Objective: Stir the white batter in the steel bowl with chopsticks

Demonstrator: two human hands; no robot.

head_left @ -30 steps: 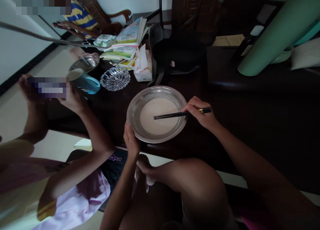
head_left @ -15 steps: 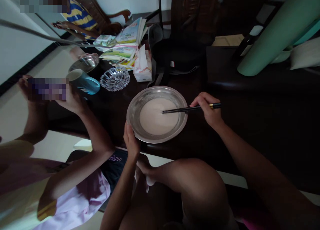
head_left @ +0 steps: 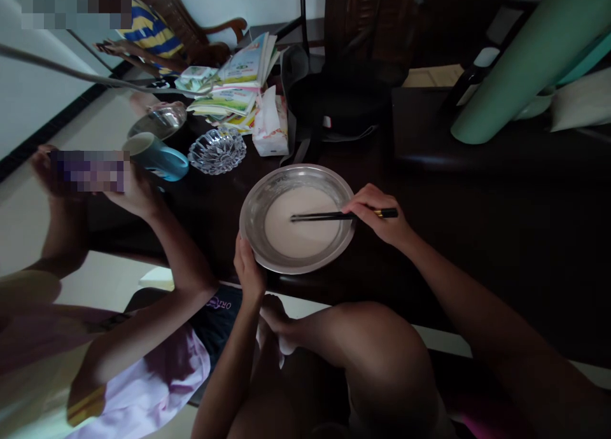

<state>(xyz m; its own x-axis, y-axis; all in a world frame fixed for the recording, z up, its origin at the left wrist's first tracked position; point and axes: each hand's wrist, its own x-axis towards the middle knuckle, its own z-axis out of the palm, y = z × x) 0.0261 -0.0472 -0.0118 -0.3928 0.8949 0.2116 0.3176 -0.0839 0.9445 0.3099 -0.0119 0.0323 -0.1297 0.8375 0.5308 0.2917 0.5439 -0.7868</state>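
A round metal bowl (head_left: 258,203) of pale white batter (head_left: 300,226) sits on the dark table near its front edge. My left hand (head_left: 248,270) grips the bowl's near-left rim, fingers closed on it. My right hand (head_left: 379,219) is closed round black chopsticks (head_left: 324,216) that lie nearly level over the bowl, tips in the batter near its middle.
Another person sits at my left, both hands raised around a blurred object (head_left: 88,170). Behind the bowl are a blue mug (head_left: 157,159), a cut-glass dish (head_left: 217,151), a tissue pack (head_left: 270,127), stacked booklets (head_left: 238,83) and a black bag (head_left: 338,102). A green roll (head_left: 520,70) lies at the right.
My right hand pulled the chopsticks to the right, then pushed them back left into the middle of the batter. My left hand stays on the rim.
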